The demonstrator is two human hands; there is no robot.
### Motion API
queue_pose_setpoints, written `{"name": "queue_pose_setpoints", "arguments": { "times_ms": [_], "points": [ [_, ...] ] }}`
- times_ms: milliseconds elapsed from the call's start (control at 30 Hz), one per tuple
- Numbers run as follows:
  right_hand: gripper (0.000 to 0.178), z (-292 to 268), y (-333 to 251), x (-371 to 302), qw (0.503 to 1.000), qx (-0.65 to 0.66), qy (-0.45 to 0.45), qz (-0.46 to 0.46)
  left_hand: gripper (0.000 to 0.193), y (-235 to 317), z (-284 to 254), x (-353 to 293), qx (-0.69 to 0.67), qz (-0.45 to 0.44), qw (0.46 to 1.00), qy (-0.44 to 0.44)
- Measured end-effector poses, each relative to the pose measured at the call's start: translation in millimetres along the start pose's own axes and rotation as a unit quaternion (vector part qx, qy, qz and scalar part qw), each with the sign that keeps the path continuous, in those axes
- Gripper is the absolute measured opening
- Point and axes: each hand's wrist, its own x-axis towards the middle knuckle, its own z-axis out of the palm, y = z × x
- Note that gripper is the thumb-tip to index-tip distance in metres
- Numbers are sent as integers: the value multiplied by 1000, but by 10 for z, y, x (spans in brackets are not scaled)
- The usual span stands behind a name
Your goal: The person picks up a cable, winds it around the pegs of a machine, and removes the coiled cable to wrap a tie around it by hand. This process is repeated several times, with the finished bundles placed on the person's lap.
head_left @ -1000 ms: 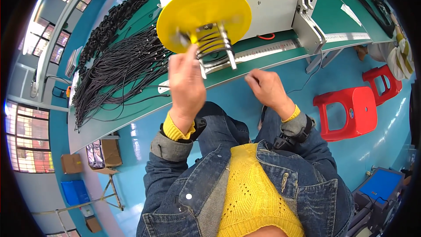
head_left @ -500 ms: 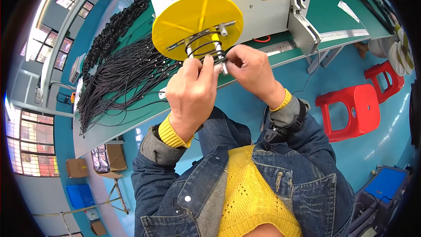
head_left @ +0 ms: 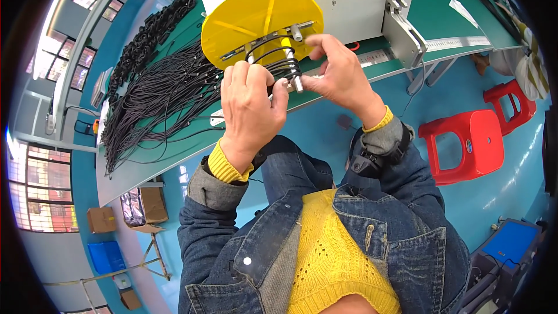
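Note:
A black cable (head_left: 268,56) is wound in several loops around two metal pegs (head_left: 291,61) on a yellow disc (head_left: 232,17), which is mounted on the front of a white machine (head_left: 325,0). My left hand (head_left: 251,107) is closed on the near left of the loops, its curled fingers hiding the left peg's end. My right hand (head_left: 347,78) is just right of the other peg, with index finger and thumb spread apart. Its thumb lies by the tip of that peg; whether it touches the cable I cannot tell.
Left of the machine, a large bundle of black cables (head_left: 157,96) covers the green table (head_left: 200,145). A metal bracket (head_left: 405,35) and a steel ruler (head_left: 456,43) sit right of the disc. Red stools (head_left: 485,145) stand on the floor at right; cardboard boxes (head_left: 152,206) at lower left.
My right hand has spread its fingers and drawn away from the loops to the right. My left hand has shifted slightly left, its thumb now apart from the peg tip.

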Motion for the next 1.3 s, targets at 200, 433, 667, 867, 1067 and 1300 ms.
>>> {"name": "queue_pose_setpoints", "arguments": {
  "times_ms": [200,433,667,867,1067,1300],
  "points": [
    [73,21,157,74,993,67,-81,50,41,-51,107,-5,1,-13,1000,18],
    [80,45,138,119,989,114,-83,51,57,-68,16,53,-108,-148,973,-141],
    [68,78,119,119,994,64,-92,-8,50,-101,107,-17,-170,-87,980,-59],
    [47,307,-54,-118,998,58,-3,-12,43,-72,75,27,-136,-106,982,-81],
    [32,391,-122,-114,999,-26,36,-1,33,6,22,26,-16,-19,996,-85],
    [26,430,-98,-113,999,-28,29,37,18,-44,-22,163,-1,9,991,-130]
  ]
}}
